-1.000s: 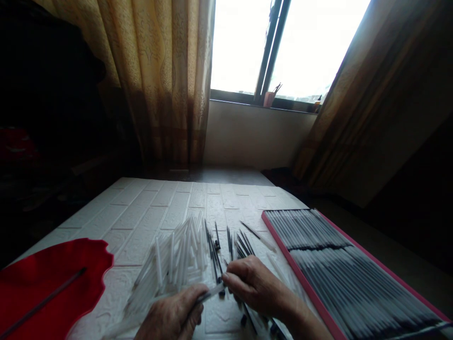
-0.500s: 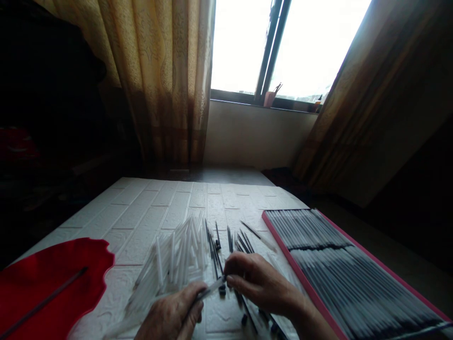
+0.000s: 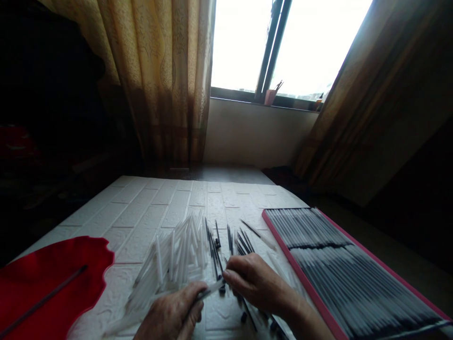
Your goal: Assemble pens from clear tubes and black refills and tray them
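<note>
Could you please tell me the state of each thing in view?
Left hand, closed around a translucent tube
Right hand, pinched at the tube's end
Clear tubes, loosely piled
Black rods, lying loose
Red-edged tray, packed in two rows
Red scalloped dish, holding one dark rod
Curtains, drawn apart
Pink cup, holding thin sticks

The single view comes from the wearer's head, above the near side of the table (image 3: 212, 200), and faces forward and down across it towards the window (image 3: 240, 47). It takes in both far corners and the table's far edge, which runs nearly level at about mid-height; the near edge falls below the picture. The left hand (image 3: 173, 309) and right hand (image 3: 253, 283) lie close to the camera, low in the middle. The lens reaches wide, past the table's left and right edges.
</note>
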